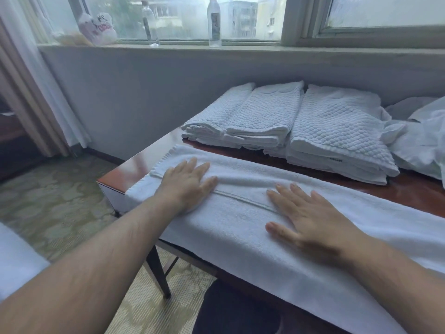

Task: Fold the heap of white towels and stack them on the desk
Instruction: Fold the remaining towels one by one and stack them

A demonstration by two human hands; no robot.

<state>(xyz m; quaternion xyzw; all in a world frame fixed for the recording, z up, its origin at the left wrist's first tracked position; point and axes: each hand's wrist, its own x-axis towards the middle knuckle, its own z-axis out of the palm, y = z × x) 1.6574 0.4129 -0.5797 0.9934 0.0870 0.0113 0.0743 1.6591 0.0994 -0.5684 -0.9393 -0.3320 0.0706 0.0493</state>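
Desk (130, 167) — towel (240, 227) flat under left hand (186, 183), right hand (310, 220)

Cool, dull daylight came through the window (183, 18) behind the desk (130, 165); its glossy corner carried a pale glare; shadows were soft; the right hand (310, 220) was slightly motion-blurred; wide-angle distortion bowed the frame edges; the panes looked hazy

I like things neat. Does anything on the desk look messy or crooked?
Nothing spilled. The long white terry towel under the left hand and right hand hangs over the reddish-brown wooden desk's near edge, and a crumpled white cloth heap lies at the right, beside folded white quilted towel stacks.
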